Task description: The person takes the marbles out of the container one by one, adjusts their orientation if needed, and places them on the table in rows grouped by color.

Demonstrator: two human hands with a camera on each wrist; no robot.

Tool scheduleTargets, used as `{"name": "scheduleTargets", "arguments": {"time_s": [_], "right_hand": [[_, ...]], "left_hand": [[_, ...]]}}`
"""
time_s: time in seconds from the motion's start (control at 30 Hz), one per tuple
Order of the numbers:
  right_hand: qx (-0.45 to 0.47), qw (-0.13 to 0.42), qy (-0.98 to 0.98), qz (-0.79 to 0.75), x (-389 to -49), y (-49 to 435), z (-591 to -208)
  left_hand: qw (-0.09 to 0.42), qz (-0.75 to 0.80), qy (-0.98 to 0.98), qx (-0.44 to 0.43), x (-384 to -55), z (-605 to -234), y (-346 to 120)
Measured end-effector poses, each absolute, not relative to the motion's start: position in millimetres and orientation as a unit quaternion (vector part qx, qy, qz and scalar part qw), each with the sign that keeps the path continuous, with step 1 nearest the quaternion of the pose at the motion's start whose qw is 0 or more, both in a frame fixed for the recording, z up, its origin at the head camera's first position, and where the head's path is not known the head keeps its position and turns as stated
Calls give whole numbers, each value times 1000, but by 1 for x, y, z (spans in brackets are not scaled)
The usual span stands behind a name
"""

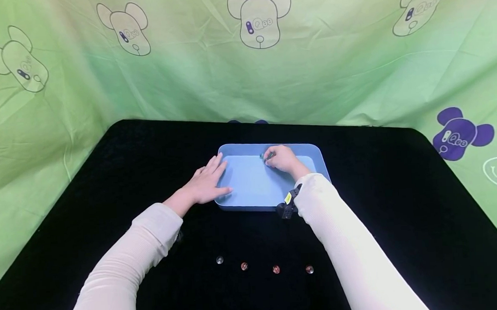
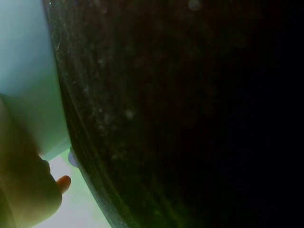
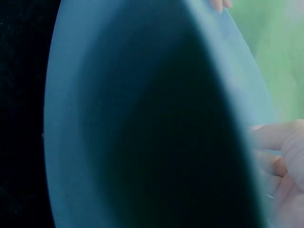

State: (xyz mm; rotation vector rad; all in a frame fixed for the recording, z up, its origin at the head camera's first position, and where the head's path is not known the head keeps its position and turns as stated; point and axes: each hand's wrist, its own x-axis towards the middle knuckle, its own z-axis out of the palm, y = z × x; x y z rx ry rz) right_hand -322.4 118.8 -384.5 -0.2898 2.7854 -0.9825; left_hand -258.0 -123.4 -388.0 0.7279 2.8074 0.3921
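Observation:
A shallow blue tray [image 1: 246, 178] lies on the black table. Along its left rim rests my left hand [image 1: 205, 183], fingers straight and thumb reaching over the tray's edge; part of that hand [image 2: 28, 185] also shows in the left wrist view. My right hand [image 1: 283, 159] is inside the tray near the far wall, pinching a small green marble [image 1: 270, 155] between thumb and fingers. Just left of those fingertips is a greenish glassy spot [image 1: 261, 156], too small to make out fully. In the right wrist view, the tray's near wall partly hides the right hand [image 3: 289, 164].
Several marbles lie in a loose row on the black cloth [image 1: 175, 280] nearer me: a clear one [image 1: 220, 259] at the left, then reddish ones [image 1: 276, 269] to its right. Green printed fabric [image 1: 194, 83] hangs behind and beside the table.

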Motion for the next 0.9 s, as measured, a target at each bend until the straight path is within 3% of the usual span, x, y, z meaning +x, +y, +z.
{"name": "scheduleTargets", "arguments": {"time_s": [0.9], "right_hand": [[-100, 108, 932, -331, -316, 126, -380]], "left_hand": [[107, 140, 953, 249, -257, -386, -123]]}}
